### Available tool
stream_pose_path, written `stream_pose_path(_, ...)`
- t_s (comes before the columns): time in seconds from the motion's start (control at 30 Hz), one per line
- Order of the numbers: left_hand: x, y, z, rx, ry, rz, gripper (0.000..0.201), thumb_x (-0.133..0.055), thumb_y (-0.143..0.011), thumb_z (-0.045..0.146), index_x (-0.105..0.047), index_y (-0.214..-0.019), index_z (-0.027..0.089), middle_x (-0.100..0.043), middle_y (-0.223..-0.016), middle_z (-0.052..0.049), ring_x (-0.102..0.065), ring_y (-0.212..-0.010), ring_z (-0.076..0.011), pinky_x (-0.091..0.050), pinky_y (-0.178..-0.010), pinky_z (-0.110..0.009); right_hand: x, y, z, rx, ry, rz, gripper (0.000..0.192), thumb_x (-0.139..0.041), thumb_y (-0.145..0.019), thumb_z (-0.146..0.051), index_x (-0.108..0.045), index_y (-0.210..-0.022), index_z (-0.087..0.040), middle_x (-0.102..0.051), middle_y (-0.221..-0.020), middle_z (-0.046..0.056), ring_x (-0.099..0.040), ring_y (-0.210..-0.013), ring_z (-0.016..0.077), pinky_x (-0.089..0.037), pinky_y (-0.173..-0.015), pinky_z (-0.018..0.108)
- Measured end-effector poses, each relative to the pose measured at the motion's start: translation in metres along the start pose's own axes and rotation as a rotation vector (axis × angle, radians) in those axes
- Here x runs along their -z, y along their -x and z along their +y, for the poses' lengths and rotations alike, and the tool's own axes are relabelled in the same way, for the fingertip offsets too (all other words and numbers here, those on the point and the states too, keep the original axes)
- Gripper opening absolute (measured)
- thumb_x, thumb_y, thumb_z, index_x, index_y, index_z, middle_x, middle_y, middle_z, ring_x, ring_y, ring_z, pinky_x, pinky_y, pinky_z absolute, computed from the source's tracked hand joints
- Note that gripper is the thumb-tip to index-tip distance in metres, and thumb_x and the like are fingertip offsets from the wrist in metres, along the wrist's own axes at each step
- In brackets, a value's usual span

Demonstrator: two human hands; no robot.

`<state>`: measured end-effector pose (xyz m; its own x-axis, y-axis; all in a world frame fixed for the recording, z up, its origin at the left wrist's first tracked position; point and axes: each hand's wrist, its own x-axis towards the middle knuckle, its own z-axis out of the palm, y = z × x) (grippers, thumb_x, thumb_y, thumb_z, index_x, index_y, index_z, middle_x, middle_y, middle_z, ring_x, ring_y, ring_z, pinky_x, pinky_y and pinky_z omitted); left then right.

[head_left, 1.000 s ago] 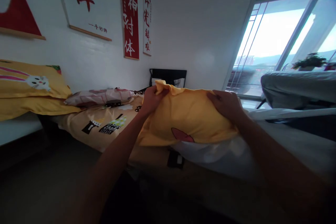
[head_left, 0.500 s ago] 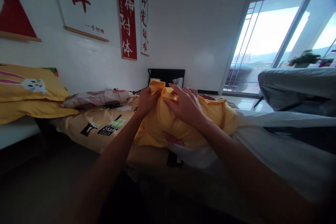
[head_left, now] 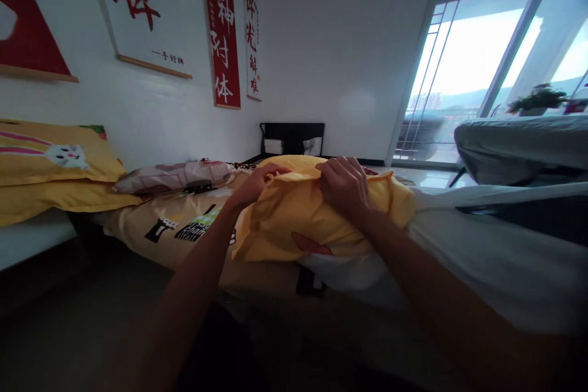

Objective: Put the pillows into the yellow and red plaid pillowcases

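A yellow pillowcase [head_left: 280, 220] with a flanged edge and a reddish printed patch lies bulging on the bed in front of me. My left hand [head_left: 260, 184] pinches its upper edge near the left corner. Farther right, my right hand [head_left: 344, 187] has its fingers curled over the same edge, gripping the cloth. Between the two hands the edge runs nearly straight. White fabric [head_left: 349, 272] shows beneath the pillowcase's lower right side. What fills the case is hidden.
A tan printed bed cover [head_left: 169, 226] lies under the pillowcase. To the left are yellow rabbit-print pillows [head_left: 64, 156] and a pink-and-white checked pillow [head_left: 179, 176]. Whitish sheeting [head_left: 459, 239] spreads at right, near a grey-covered piece of furniture [head_left: 523, 141]. Scrolls [head_left: 223, 43] hang on the wall.
The bunched, raised cloth has come down and is spread along its edge. My hands are lower and farther apart, the right one having moved right and closed over the edge.
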<state>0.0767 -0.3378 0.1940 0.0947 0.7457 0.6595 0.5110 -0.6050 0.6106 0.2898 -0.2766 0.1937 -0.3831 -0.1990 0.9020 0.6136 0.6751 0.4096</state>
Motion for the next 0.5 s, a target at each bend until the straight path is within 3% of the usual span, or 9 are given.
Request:
stream_pose_path(0.07, -0.008, -0.002, 0.002, 0.001, -0.113, 0.044, 0.043, -0.073, -0.063, 0.050, -0.069, -0.087, 0.014, -0.066, -0.089, -0.006, -0.056, -0.078, -0.0154, -0.044, -0.072, -0.027, 0.005, 0.002, -0.002, -0.020, 0.072, 0.098, 0.018, -0.048, -0.088, -0.016, -0.059, -0.074, -0.017, -0.057, -0.070, 0.006, -0.045, -0.070, 0.0182, -0.029, -0.069, 0.032)
stream_pose_path(0.13, -0.015, -0.005, 0.002, 0.021, -0.143, 0.128, 0.040, -0.074, -0.063, 0.047, -0.067, -0.084, 0.014, -0.066, -0.085, -0.003, -0.055, -0.074, -0.0135, -0.043, -0.070, -0.026, 0.012, 0.004, -0.008, -0.052, 0.052, 0.118, 0.023, -0.050, -0.089, -0.025, -0.057, -0.068, -0.018, -0.054, -0.069, 0.006, -0.044, -0.070, 0.0185, -0.029, -0.069, 0.033)
stream_pose_path(0.27, -0.019, -0.008, -0.003, 0.051, -0.056, 0.228, 0.031, -0.070, -0.069, 0.045, -0.067, -0.076, 0.015, -0.064, -0.074, -0.001, -0.053, -0.068, -0.0114, -0.040, -0.064, -0.023, 0.025, 0.010, -0.025, 0.018, -0.123, -0.153, 0.036, -0.048, -0.092, -0.030, -0.055, -0.058, -0.020, -0.054, -0.061, 0.004, -0.045, -0.065, 0.0168, -0.031, -0.067, 0.033)
stream_pose_path(0.37, -0.013, -0.006, -0.013, 0.113, 0.118, 0.246, 0.033, -0.069, -0.070, 0.047, -0.067, -0.073, 0.014, -0.062, -0.069, 0.000, -0.051, -0.064, -0.0106, -0.038, -0.059, -0.022, 0.024, 0.011, -0.033, -0.080, -0.270, -0.243, 0.025, -0.044, -0.092, -0.023, -0.064, -0.077, -0.019, -0.064, -0.076, 0.006, -0.054, -0.074, 0.0179, -0.037, -0.071, 0.032)
stream_pose_path(0.43, -0.008, -0.002, -0.020, 0.202, 0.304, 0.233, 0.035, -0.072, -0.066, 0.047, -0.067, -0.076, 0.014, -0.062, -0.071, 0.000, -0.052, -0.064, -0.0106, -0.039, -0.059, -0.022, 0.021, 0.011, -0.034, -0.169, -0.366, -0.226, 0.022, -0.043, -0.090, -0.020, -0.064, -0.092, -0.018, -0.066, -0.087, 0.008, -0.058, -0.084, 0.0194, -0.042, -0.077, 0.033)
stream_pose_path(0.5, -0.002, 0.001, -0.027, 0.292, 0.458, 0.214, 0.038, -0.076, -0.060, 0.046, -0.066, -0.077, 0.014, -0.063, -0.071, 0.001, -0.054, -0.063, -0.0107, -0.041, -0.059, -0.022, 0.018, 0.011, -0.032, -0.232, -0.409, -0.218, 0.020, -0.043, -0.089, -0.020, -0.062, -0.095, -0.018, -0.065, -0.091, 0.009, -0.058, -0.087, 0.0202, -0.043, -0.079, 0.033)
